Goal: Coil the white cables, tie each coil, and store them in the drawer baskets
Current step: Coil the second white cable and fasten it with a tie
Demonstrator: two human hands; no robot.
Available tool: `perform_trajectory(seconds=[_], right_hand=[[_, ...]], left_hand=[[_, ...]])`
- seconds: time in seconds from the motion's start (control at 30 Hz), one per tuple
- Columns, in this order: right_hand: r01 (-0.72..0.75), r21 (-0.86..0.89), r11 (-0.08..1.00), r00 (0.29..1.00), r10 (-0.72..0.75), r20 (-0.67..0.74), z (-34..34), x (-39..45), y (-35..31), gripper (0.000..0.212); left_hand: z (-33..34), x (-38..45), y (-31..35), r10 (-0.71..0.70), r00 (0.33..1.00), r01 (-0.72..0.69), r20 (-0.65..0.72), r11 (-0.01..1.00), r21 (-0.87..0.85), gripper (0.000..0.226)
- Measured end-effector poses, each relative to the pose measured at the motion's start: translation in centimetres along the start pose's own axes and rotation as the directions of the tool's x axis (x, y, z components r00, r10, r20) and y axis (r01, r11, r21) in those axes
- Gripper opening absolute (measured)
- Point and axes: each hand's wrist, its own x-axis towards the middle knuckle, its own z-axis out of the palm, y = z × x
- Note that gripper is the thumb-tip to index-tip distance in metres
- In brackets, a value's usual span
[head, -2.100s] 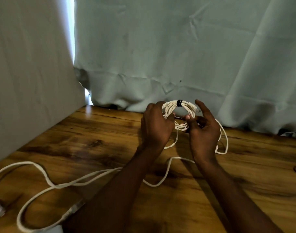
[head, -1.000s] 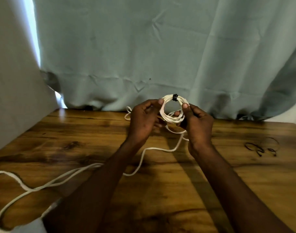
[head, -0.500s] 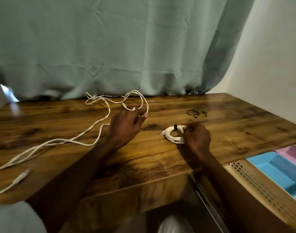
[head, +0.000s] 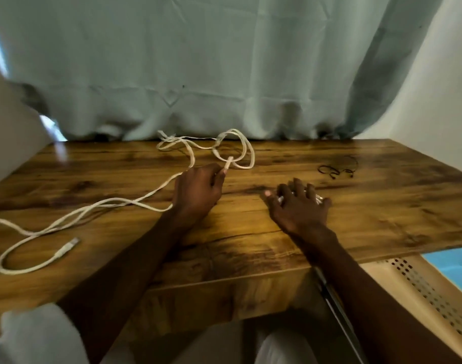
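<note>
- Left hand (head: 198,191) pinches the loose white cable (head: 98,207) near one end, fingers curled round it; that cable trails in slack loops across the desk (head: 382,206) to the left edge, with its plug (head: 67,248) lying free near the front.
- Right hand (head: 298,206) rests with fingers spread over the tied coil (head: 319,198) on the desk; only slivers of white show under the fingers, so I cannot tell if it grips the coil or just covers it.
- Judgement: step in hand is stowing the finished coil and starting the next cable.
- To do it well: close the right fingers round the whole bundle, not one strand, so the tie holds; carry it to the beige basket (head: 419,290) in the open drawer at lower right, beside the blue basket (head: 450,261).
- Spare black ties (head: 336,170) lie at the far right, within reach for the next coil.
- Risk: the knotted loops beyond the left hand may snag; shake them out before winding.
</note>
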Motion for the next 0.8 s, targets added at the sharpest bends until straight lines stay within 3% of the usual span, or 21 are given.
perform_trajectory(seconds=[0.1,0.17,0.3,0.4,0.47,0.53,0.63,0.7,0.8], right_hand=[[-0.016,-0.024,1.000,0.995,0.014,-0.102,0.1,-0.2,-0.5,0.070],[0.020,0.004,1.000,0.962,-0.019,-0.272,0.1,-0.6,-0.7,0.067],[0.289,-0.069,0.955,0.786,-0.278,-0.551,-0.4,-2.1,-1.7,0.043],[0.461,-0.010,0.887,0.669,-0.355,-0.653,-0.3,-2.9,-4.6,0.033],[0.589,0.110,0.800,0.645,-0.384,-0.660,0.1,-3.1,-8.7,0.033],[0.700,0.236,0.674,0.642,-0.450,-0.621,0.7,-3.1,-13.9,0.033],[0.787,0.389,0.479,0.617,-0.625,-0.478,2.1,-2.4,-21.7,0.040],[0.818,0.394,0.419,0.566,-0.706,-0.425,3.3,-1.5,-25.4,0.042],[0.818,0.488,0.304,0.557,-0.633,-0.538,3.6,0.7,-28.7,0.019]], left_hand=[[-1.3,-0.5,0.0,-0.038,0.999,0.037,0.023,0.999,0.034,0.024],[-3.1,-0.9,-0.2,-0.050,0.999,0.050,0.006,0.994,0.095,0.021],[-8.1,-3.6,-2.5,-0.025,0.999,0.034,-0.036,0.961,0.274,0.033],[-12.1,-6.9,-5.0,-0.165,0.983,0.181,-0.076,0.842,0.508,0.044],[-14.2,-8.6,-6.7,-0.261,0.963,0.247,-0.067,0.759,0.603,0.045],[-15.4,-9.3,-8.5,-0.345,0.939,0.286,-0.018,0.746,0.602,0.039],[-16.3,-8.9,-11.1,-0.323,0.946,0.294,-0.016,0.839,0.458,0.019],[-16.4,-8.3,-12.1,-0.282,0.956,0.291,-0.077,0.905,0.311,0.015],[-16.4,-7.4,-13.0,-0.256,0.958,0.280,-0.126,0.928,0.247,0.017]])
